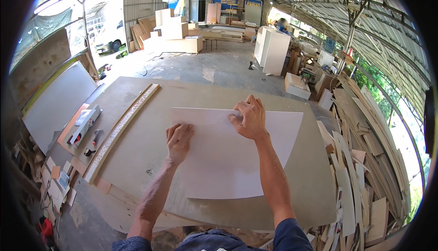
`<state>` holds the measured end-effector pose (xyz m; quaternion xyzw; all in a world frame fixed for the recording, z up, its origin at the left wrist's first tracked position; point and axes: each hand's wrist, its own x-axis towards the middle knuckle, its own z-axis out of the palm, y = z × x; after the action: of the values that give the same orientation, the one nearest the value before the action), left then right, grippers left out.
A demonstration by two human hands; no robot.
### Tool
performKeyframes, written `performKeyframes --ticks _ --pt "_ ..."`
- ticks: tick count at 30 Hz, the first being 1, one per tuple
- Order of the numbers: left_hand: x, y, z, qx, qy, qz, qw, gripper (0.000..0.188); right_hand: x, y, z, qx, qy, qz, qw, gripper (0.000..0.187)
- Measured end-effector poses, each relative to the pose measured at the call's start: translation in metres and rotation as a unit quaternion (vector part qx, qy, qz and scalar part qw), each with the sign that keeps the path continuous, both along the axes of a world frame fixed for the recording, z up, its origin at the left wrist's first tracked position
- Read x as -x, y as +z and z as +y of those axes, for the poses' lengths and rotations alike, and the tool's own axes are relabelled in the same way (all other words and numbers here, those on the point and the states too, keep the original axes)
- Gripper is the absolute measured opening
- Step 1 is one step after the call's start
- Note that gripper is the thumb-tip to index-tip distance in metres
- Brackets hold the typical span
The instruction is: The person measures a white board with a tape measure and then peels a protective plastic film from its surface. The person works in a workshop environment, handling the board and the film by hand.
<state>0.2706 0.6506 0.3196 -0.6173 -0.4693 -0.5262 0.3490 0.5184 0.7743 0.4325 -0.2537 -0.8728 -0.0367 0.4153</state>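
Observation:
A white sheet [223, 159], smooth and stiff-looking, lies over a large tan board on the worktable [301, 173]. My left hand [179, 139] is closed at the sheet's left edge, its fingers curled. At the far edge my right hand [250, 117] bends its fingers over the sheet, the thumb resting on the white face. The fingertips of both hands are partly hidden. To the left of the sheet, a long narrow wooden strip [121, 132] with a speckled face lies along the board.
Left of the strip lie a long box [86, 125], a small hand tool [96, 136] and a black item [89, 152]. Offcuts [351, 196] crowd the right side, with more scraps [57, 182] at lower left. White cabinets [273, 50] and stacked boxes [175, 29] stand farther back.

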Motion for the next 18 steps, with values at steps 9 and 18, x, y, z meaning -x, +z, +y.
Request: performKeyframes --ticks 9,18 --pt "-0.017 0.014 -0.008 -0.036 -0.01 -0.044 0.998 0.026 -0.006 0.006 -0.031 -0.028 -0.037 0.004 0.999 0.039" --pt "-0.034 0.011 -0.026 -0.039 -0.088 -0.075 0.993 0.022 0.048 0.046 -0.066 0.082 -0.04 -0.211 0.973 0.063"
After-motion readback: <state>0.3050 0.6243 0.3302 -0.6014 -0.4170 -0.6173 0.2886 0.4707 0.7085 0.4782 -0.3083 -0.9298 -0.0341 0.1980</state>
